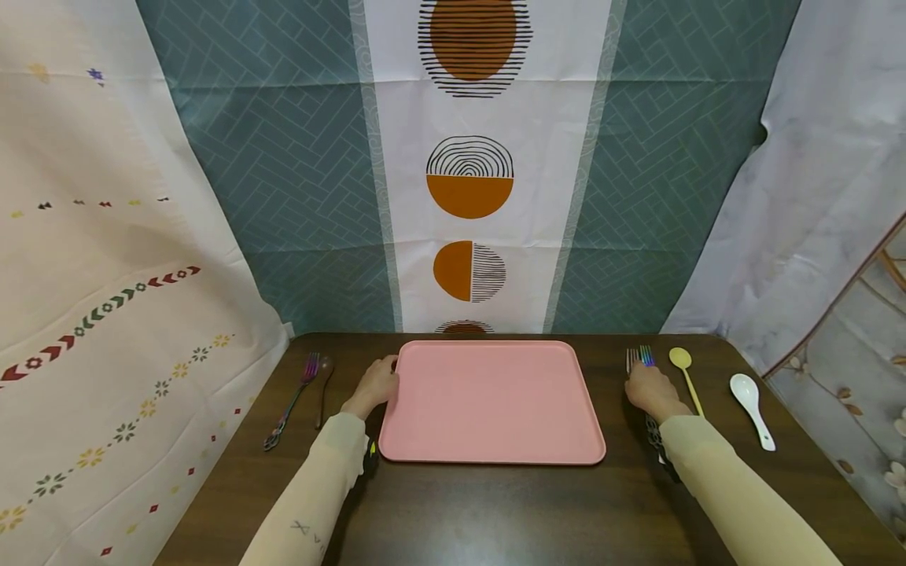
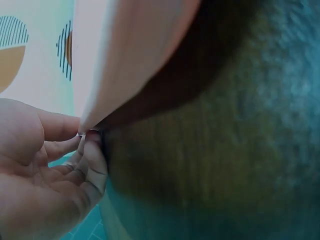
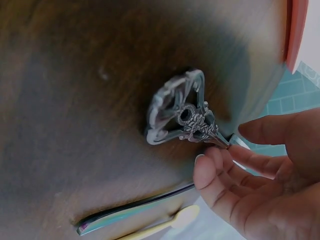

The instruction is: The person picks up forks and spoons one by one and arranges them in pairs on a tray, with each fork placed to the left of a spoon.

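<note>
A pink rectangular tray [image 1: 495,401] lies flat on the dark wooden table. At its left edge my left hand [image 1: 378,385] pinches the rim; in the left wrist view, thumb and fingers meet at the edge of the tray [image 2: 145,55]. To the right of the tray, my right hand [image 1: 651,389] holds a silver fork [image 1: 632,359], whose ornate openwork handle [image 3: 187,112] passes between thumb and fingertips. The fork's middle is hidden under the hand. Beside it, the tines of a rainbow-coloured fork [image 1: 647,355] show past the knuckles.
Right of that hand lie a yellow spoon [image 1: 681,360] and a white spoon [image 1: 746,391]. On the table's left side are a purple-tined fork [image 1: 290,409] and a brown spoon [image 1: 325,377]. Patterned cloths [image 1: 304,157] hang behind and at both sides of the table [image 1: 488,511].
</note>
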